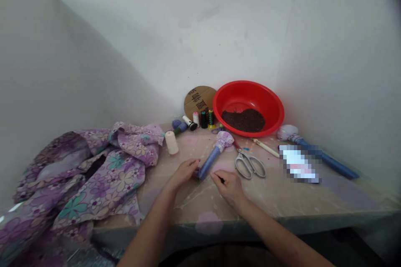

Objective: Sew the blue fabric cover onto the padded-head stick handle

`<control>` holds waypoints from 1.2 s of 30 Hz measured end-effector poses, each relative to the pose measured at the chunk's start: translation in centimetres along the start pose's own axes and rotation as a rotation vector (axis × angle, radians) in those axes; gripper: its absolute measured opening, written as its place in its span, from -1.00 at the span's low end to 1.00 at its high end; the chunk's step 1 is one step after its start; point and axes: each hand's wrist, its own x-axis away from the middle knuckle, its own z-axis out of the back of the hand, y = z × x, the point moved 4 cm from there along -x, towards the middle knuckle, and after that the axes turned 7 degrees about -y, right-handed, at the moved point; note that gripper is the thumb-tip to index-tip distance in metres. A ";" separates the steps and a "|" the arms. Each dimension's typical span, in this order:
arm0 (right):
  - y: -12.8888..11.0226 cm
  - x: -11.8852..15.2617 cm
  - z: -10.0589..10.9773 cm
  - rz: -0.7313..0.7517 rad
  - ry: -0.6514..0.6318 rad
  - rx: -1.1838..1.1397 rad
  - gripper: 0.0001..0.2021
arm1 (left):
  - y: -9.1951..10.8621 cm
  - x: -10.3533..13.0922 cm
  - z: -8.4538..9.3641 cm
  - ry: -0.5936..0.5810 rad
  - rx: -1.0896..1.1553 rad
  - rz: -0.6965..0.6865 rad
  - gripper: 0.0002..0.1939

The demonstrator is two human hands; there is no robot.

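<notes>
A stick wrapped in blue (209, 162) with a rounded head of purple floral cloth lies slanted on the table, head pointing away. My left hand (185, 172) is at its lower end, with the fingers curled against it and partly hidden. Just right of that end, my right hand (230, 187) is closed in a pinch; whatever is between the fingertips is too small to make out. Grey-handled scissors (250, 164) lie beyond my right hand. A cone of white thread (171, 142) stands beyond my left hand.
Floral fabric (109, 175) is heaped at the left. A red basin (278, 110) with dark grains stands at the back, beside a cardboard disc (196, 98) and several thread spools (204, 119). Another blue stick (332, 160), a pen (266, 148) and a blurred-out object (299, 164) lie right.
</notes>
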 end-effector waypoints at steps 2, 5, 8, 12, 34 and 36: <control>0.2 0.0 -0.1 -0.027 -0.007 -0.038 -0.65 | 0.1 0.0 0.5 0.030 -0.127 0.008 -0.58; 0.4 0.0 -0.3 -0.063 -0.018 -0.087 -0.69 | 0.4 0.2 1.2 0.052 -0.312 -0.028 -0.58; 0.7 0.0 -0.4 -0.096 -0.024 -0.101 -0.71 | 1.4 0.8 1.1 0.007 -0.476 -0.177 -0.61; 0.8 -0.4 -0.2 -0.133 -0.006 -0.119 -0.73 | 3.2 2.3 -0.6 -0.108 -0.653 -0.455 -0.62; 4.5 -3.7 -2.0 -0.258 -0.112 0.058 -0.70 | 2.2 2.3 -0.9 0.086 -0.596 -0.482 -0.73; 4.4 -4.2 -2.3 -0.215 -0.107 0.035 -0.69 | 1.9 2.2 -0.9 0.108 -0.486 -0.458 -0.75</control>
